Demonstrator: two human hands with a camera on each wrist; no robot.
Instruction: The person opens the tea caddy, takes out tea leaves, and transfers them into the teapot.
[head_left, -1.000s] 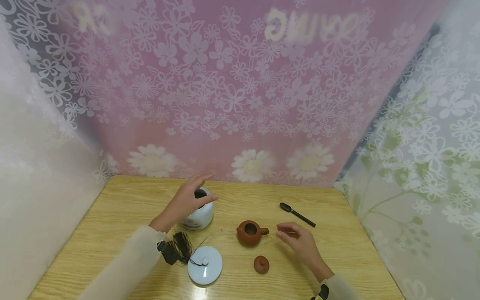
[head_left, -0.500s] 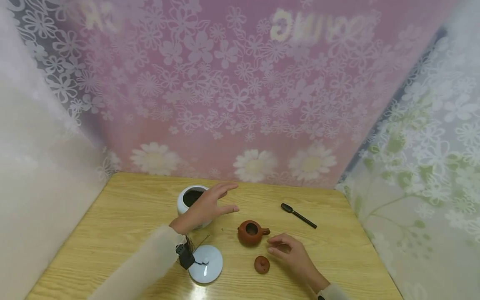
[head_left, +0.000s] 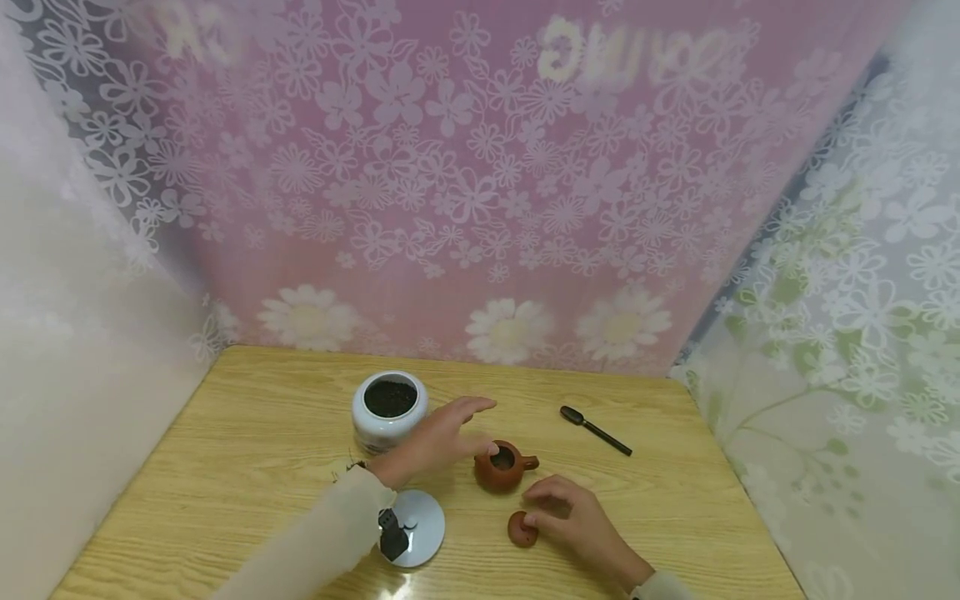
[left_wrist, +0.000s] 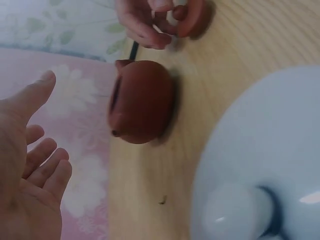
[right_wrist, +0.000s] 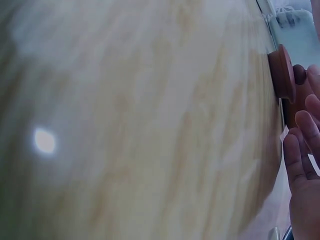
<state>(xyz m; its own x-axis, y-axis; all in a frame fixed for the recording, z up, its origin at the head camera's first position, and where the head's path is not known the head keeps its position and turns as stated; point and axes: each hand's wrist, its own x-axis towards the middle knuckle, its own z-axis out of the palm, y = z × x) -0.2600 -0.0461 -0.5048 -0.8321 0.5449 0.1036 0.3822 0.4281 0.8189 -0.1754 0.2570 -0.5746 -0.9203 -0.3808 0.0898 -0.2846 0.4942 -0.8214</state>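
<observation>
A small reddish-brown clay teapot (head_left: 497, 477) stands uncovered on the wooden table, its handle to the right. My left hand (head_left: 438, 437) hovers at its left side, thumb and fingers spread, holding nothing; in the head view the thumb tip overlaps the teapot's rim. Nearer to me lies the teapot lid (head_left: 517, 534), knob up. My right hand (head_left: 581, 521) is over the lid's right side, fingers bent, thumb right at the knob. In the right wrist view the lid (right_wrist: 283, 75) sits just beyond the fingertips, which are spread around the knob.
Behind my left wrist stands a white jar (head_left: 367, 429) filled with dark loose leaves. Its white lid (head_left: 431, 533) lies in front, partly under the wrist camera. A black scoop (head_left: 596, 431) rests at the back right. Patterned curtains (head_left: 465, 208) enclose the table.
My left hand has moved right and toward me, from over the white jar to beside the teapot. My right hand has moved left and nearer, from the teapot's handle to the teapot lid.
</observation>
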